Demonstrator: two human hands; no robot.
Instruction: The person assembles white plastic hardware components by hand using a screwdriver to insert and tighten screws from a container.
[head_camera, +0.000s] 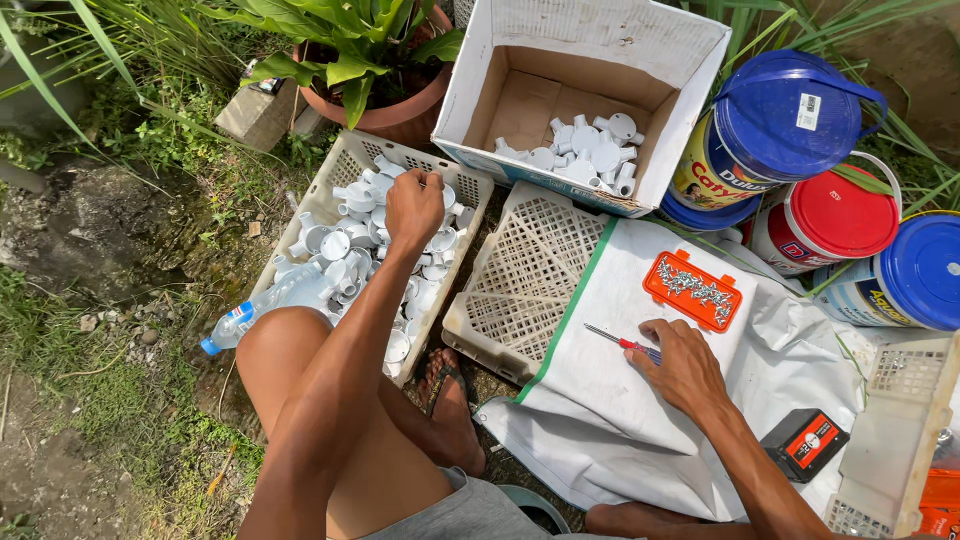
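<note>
Reaching forward, the left hand (414, 207) is closed in a loose fist over the white basket (343, 163) that is full of white plastic pipe fittings (350, 240); the fingers are curled down among the fittings, but I cannot tell if they pinch one. The right hand (683, 366) lies on the white sack (640, 300) and its fingers, pressed together, cover the handle of a red screwdriver (620, 342). The screwdriver lies flat, its long axis going from lower right to upper left, and its thin metal tip points up-left toward the empty white basket (530, 270) that stands tilted. There is one screwdriver, one orange tray (692, 290) with small metal screws, one cardboard box (590, 95) with more fittings inside, and four round lidded tubs (790, 115), three with blue lids and one with red. One clear plastic bottle (270, 300) lies beside the left knee, and one small black and red box (805, 443) rests on the sack near the right forearm.
</note>
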